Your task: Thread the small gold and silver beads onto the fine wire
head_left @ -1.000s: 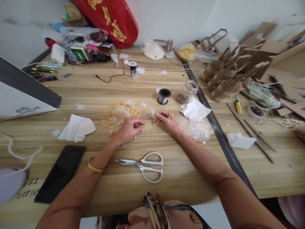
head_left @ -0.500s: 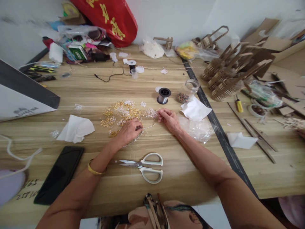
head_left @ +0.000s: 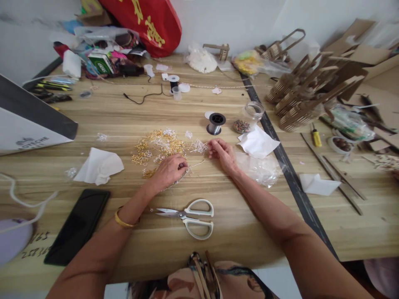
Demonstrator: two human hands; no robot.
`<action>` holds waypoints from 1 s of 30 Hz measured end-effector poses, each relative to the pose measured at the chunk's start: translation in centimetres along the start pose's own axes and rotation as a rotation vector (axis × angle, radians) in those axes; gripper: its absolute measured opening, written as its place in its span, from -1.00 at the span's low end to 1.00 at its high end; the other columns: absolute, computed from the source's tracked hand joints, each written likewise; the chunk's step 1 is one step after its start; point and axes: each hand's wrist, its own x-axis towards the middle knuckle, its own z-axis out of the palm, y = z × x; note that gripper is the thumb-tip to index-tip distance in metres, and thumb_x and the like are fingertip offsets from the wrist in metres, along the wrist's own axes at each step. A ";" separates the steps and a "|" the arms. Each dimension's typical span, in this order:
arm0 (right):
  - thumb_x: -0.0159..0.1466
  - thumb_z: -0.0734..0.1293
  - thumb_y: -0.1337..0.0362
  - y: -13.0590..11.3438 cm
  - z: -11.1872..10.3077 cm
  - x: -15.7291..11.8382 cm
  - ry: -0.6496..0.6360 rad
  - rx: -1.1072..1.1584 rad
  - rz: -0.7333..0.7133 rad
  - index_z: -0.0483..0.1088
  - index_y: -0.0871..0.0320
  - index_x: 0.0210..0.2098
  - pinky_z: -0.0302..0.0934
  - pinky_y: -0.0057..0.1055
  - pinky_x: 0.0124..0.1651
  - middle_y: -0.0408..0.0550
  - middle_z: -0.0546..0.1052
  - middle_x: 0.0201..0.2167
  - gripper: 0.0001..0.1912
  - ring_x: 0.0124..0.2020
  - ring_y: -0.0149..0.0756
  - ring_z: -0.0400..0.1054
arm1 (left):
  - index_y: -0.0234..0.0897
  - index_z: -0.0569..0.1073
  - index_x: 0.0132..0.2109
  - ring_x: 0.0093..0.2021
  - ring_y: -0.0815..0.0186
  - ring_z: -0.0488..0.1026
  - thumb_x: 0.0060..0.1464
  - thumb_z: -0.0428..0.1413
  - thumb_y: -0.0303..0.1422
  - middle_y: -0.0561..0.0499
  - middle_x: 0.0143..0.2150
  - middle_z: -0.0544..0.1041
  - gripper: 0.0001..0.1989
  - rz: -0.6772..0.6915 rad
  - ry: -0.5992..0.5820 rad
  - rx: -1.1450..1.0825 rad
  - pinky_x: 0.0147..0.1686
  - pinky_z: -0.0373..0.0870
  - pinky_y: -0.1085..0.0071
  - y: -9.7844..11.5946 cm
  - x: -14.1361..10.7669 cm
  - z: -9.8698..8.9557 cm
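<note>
My left hand [head_left: 171,170] is closed on a thin silvery chain [head_left: 175,182], which trails below the fingers toward the wrist. A pale strand end [head_left: 197,163] sticks out to the right of my thumb. My right hand [head_left: 222,154] has its fingertips drawn together at the right edge of a small heap of silver pins [head_left: 198,145]; whether a pin is between them I cannot make out. Gold and silver jewellery findings [head_left: 158,145] lie spread beyond and left of my left hand. White-handled scissors [head_left: 187,214] rest slightly open nearer to me.
A wire spool [head_left: 215,123] and a glass jar of beads [head_left: 249,116] stand beyond my right hand. White paper [head_left: 258,142] and clear plastic bags [head_left: 262,168] lie right of it. On the left are a black phone [head_left: 77,226] and crumpled paper [head_left: 100,166]. Small woven baskets [head_left: 296,112] stand farther right.
The camera view has shifted slightly. My right hand stays at the pin heap with its fingers moved a little; my left hand keeps hold of the chain.
</note>
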 end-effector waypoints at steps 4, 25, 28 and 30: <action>0.22 0.31 -0.02 -0.1 0.0 -0.1 0.010 -0.068 -0.043 0.41 0.16 -0.26 0.27 -0.49 -0.40 -0.14 0.41 -0.45 -0.65 -0.46 -0.44 0.29 | -0.26 0.51 -0.40 -0.35 0.26 0.38 0.05 0.08 -0.44 -0.01 -0.40 0.43 -0.87 -0.011 0.009 -0.013 -0.30 0.25 0.36 0.1 0.0 0.1; 0.30 0.20 0.18 1.9 -0.6 0.3 0.048 -0.527 -0.277 0.41 0.15 -0.20 0.36 -0.39 -0.27 -0.06 0.52 -0.36 -0.77 -0.36 -0.33 0.42 | -0.31 0.54 -0.36 -0.41 0.36 0.38 0.02 0.09 -0.46 0.00 -0.38 0.51 -0.88 0.041 0.052 -0.102 -0.34 0.28 0.44 -1.4 0.3 0.2; 0.30 0.20 0.15 2.1 -0.8 0.5 0.051 -0.488 -0.218 0.41 0.15 -0.19 0.36 -0.40 -0.28 -0.09 0.53 -0.37 -0.76 -0.40 -0.37 0.41 | -0.31 0.56 -0.35 -0.40 0.36 0.40 0.04 0.09 -0.44 -0.01 -0.38 0.53 -0.87 0.046 0.048 -0.106 -0.33 0.29 0.43 -1.5 0.4 0.2; 0.30 0.20 0.14 2.2 -0.8 0.5 0.039 -0.475 -0.198 0.40 0.15 -0.17 0.36 -0.40 -0.27 -0.09 0.53 -0.36 -0.75 -0.41 -0.38 0.41 | -0.31 0.57 -0.34 -0.41 0.35 0.41 0.05 0.09 -0.44 -0.02 -0.39 0.55 -0.85 0.039 0.038 -0.112 -0.33 0.30 0.43 -1.5 0.4 0.1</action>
